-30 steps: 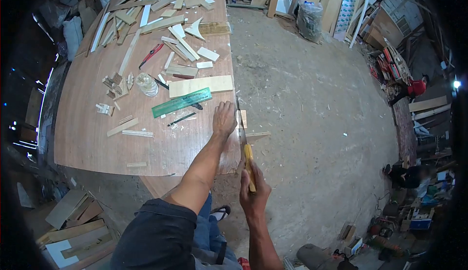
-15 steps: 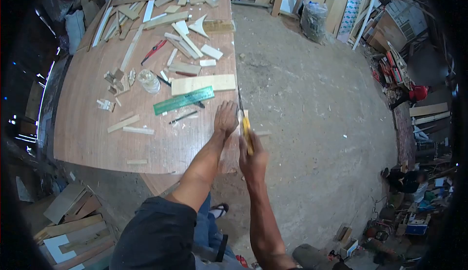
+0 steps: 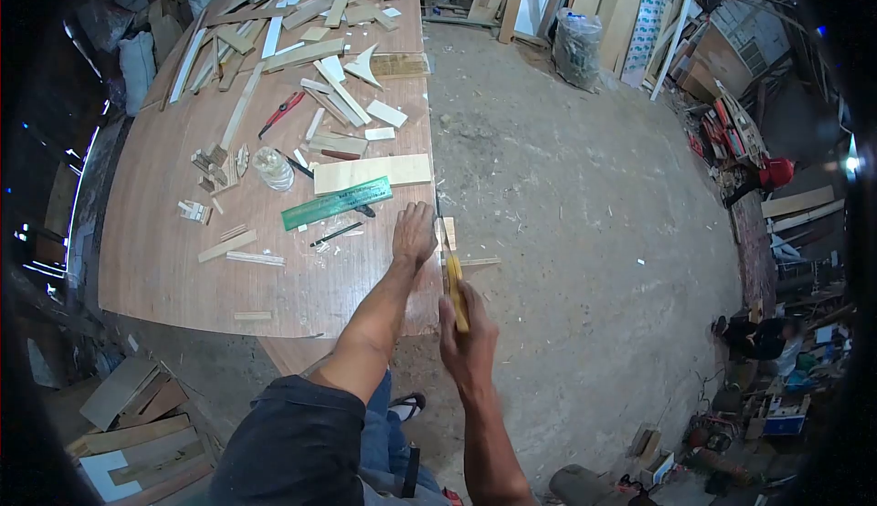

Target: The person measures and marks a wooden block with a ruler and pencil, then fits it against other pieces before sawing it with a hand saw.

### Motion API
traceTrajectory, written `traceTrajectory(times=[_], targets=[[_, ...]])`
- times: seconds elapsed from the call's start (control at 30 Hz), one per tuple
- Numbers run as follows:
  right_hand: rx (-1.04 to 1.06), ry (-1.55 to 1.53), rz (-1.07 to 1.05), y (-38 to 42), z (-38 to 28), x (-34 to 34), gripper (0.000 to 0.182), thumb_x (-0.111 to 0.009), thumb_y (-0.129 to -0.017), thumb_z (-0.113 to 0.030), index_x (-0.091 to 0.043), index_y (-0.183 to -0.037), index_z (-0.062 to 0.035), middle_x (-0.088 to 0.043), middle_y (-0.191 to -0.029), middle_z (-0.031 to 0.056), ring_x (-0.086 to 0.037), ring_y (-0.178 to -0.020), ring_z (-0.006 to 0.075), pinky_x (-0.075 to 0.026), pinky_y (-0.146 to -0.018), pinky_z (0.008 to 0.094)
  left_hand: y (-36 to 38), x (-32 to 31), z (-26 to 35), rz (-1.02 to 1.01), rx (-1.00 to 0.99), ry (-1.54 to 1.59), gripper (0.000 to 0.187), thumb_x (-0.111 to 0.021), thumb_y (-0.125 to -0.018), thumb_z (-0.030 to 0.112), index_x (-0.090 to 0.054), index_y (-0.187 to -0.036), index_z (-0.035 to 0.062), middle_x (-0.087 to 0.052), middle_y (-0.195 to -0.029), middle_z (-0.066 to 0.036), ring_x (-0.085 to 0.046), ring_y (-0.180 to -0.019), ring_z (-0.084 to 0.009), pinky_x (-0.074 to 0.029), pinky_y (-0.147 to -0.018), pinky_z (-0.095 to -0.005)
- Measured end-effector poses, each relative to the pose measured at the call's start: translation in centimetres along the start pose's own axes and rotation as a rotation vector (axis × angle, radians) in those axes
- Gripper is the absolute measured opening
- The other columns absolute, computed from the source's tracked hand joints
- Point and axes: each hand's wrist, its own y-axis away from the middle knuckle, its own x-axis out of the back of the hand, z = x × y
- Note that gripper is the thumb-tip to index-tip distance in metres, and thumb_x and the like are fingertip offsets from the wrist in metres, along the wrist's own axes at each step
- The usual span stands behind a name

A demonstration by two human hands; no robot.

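At the right edge of the worktable [image 3: 174, 278], my left hand [image 3: 416, 234] presses down with its fingers closed on a small piece of wood [image 3: 447, 232]. Most of that piece is hidden under the hand; a pale end juts past the edge. My right hand [image 3: 470, 342] grips the yellow handle of a handsaw [image 3: 455, 291]. Its thin blade points away from me, alongside the left fingers and against the wood. Just beyond the left hand lie a green ruler [image 3: 336, 203], a pale board [image 3: 373, 173] and a dark pencil [image 3: 336, 235].
Wood offcuts [image 3: 343, 95] cover the far part of the table. Red-handled pliers [image 3: 281, 113], a clear jar [image 3: 272, 168] and small wooden blocks [image 3: 212, 166] lie nearer. A full plastic bag [image 3: 577, 47] stands by leaning boards. Other people [image 3: 775, 173] are at the far right.
My right hand has drawn the saw back toward my body. My left hand stays on the wood at the table edge. The view has shifted slightly.
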Motion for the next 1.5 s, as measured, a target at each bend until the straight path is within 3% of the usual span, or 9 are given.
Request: traceTrajectory(times=[0.1,0.3,0.43,0.6,0.7,0.8,1.07,1.33,1.5], targets=[[-0.244,-0.004,-0.176,-4.7,1.8,-2.2,0.032,-0.066,-0.095,-0.01,-0.062,-0.122,0.0062,-0.07,-0.106,0.0282,-0.073,-0.094,0.0344,-0.055,-0.08,0.0385,0.0,0.2,0.0,-0.026,-0.018,-0.021,0.02,-0.059,-0.078,0.004,-0.058,-0.097,0.0055,-0.057,-0.101,-0.012,-0.054,-0.103,-0.031,-0.045,-0.089,-0.0437],[-0.037,-0.051,0.083,0.6,0.7,-0.7,0.035,-0.066,-0.097,-0.013,-0.061,-0.126,0.0051,-0.068,-0.095,0.0313,-0.071,-0.074,0.0285,-0.053,-0.067,0.0382,-0.6,0.3,0.0,-0.046,0.023,-0.052,0.021,-0.06,-0.076,0.004,-0.059,-0.098,0.0057,-0.057,-0.103,-0.013,-0.054,-0.105,-0.0312,-0.045,-0.09,-0.0425],[-0.165,-0.012,-0.134,-4.0,1.6,-1.8,0.034,-0.066,-0.096,-0.012,-0.063,-0.123,0.0072,-0.07,-0.102,0.0289,-0.074,-0.093,0.0328,-0.057,-0.076,0.0383,-0.9,0.8,0.1,-0.029,0.004,-0.059,0.023,-0.061,-0.076,0.003,-0.058,-0.098,0.0061,-0.057,-0.103,-0.012,-0.054,-0.104,-0.0307,-0.044,-0.089,-0.0426],[-0.081,-0.095,0.027,0.5,0.4,0.6,0.032,-0.065,-0.097,-0.013,-0.063,-0.122,0.0066,-0.068,-0.095,0.0316,-0.074,-0.088,0.0305,-0.055,-0.072,0.0369,-0.6,-0.2,-0.2,0.063,-0.029,-0.005,0.011,-0.058,-0.085,0.005,-0.057,-0.095,0.0038,-0.056,-0.095,-0.015,-0.054,-0.096,-0.0346,-0.043,-0.084,-0.0462],[-0.176,-0.061,-0.083,-3.3,2.3,-1.6,0.032,-0.067,-0.094,-0.01,-0.062,-0.122,0.0058,-0.068,-0.102,0.0313,-0.07,-0.091,0.0453,-0.056,-0.073,0.0452,-0.5,0.4,-0.3,0.005,-0.028,0.005,0.008,-0.057,-0.086,0.005,-0.056,-0.095,0.0044,-0.056,-0.095,-0.014,-0.054,-0.096,-0.0343,-0.043,-0.084,-0.0461],[-0.087,-0.034,-0.011,-1.2,0.6,-0.3,0.029,-0.065,-0.096,-0.01,-0.063,-0.121,0.0063,-0.071,-0.105,0.0267,-0.074,-0.095,0.0311,-0.055,-0.08,0.0352,-0.8,0.0,-0.3,0.012,-0.013,-0.001,0.008,-0.057,-0.087,0.006,-0.056,-0.094,0.0043,-0.056,-0.095,-0.014,-0.054,-0.097,-0.034,-0.043,-0.084,-0.0459],[-0.181,-0.022,-0.092,-3.0,0.5,-1.8,0.032,-0.066,-0.095,-0.011,-0.062,-0.121,0.0078,-0.069,-0.105,0.0307,-0.07,-0.097,0.0433,-0.055,-0.081,0.0394,-1.5,0.5,-0.4,0.009,-0.025,0.011,0.01,-0.058,-0.086,0.007,-0.056,-0.095,0.005,-0.056,-0.096,-0.014,-0.054,-0.098,-0.0337,-0.043,-0.085,-0.0455],[-0.241,0.011,-0.114,-3.0,-0.3,-1.4,0.032,-0.065,-0.096,-0.008,-0.062,-0.124,0.0078,-0.071,-0.105,0.0289,-0.074,-0.099,0.0297,-0.057,-0.081,0.0358,0.6,0.2,0.1,-0.021,-0.017,0.017,0.01,-0.058,-0.085,0.007,-0.057,-0.096,0.0056,-0.057,-0.098,-0.014,-0.054,-0.1,-0.0335,-0.042,-0.086,-0.0452],[-0.048,-0.021,0.035,1.8,-1.4,0.5,0.029,-0.063,-0.098,-0.012,-0.064,-0.12,0.0063,-0.068,-0.1,0.0316,-0.074,-0.092,0.0351,-0.056,-0.077,0.0393,-1.0,0.5,-0.4,-0.047,-0.003,0.018,0.018,-0.06,-0.08,0.004,-0.057,-0.097,0.0065,-0.057,-0.098,-0.012,-0.054,-0.1,-0.0315,-0.042,-0.087,-0.0429]])
